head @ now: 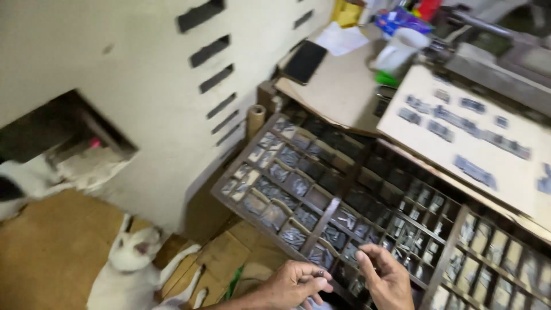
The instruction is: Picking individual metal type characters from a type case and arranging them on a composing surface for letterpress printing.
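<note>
My left hand (295,282) is at the bottom of the view, its fingers pinched on a small dark metal piece (317,274). My right hand (385,275) hovers just to its right with curled, spread fingers and nothing in it. Both hands are over the near edge of a dark wooden type case (327,212) divided into many small compartments holding grey metal type pieces. A pale board (459,143) with several rows of set grey type lies above the case at the right.
A white cat (129,267) stands on the brown floor at lower left, and part of another animal (23,181) shows at the left edge. A black phone (305,61), white paper, a white cup (402,47) and coloured packets crowd the desk behind.
</note>
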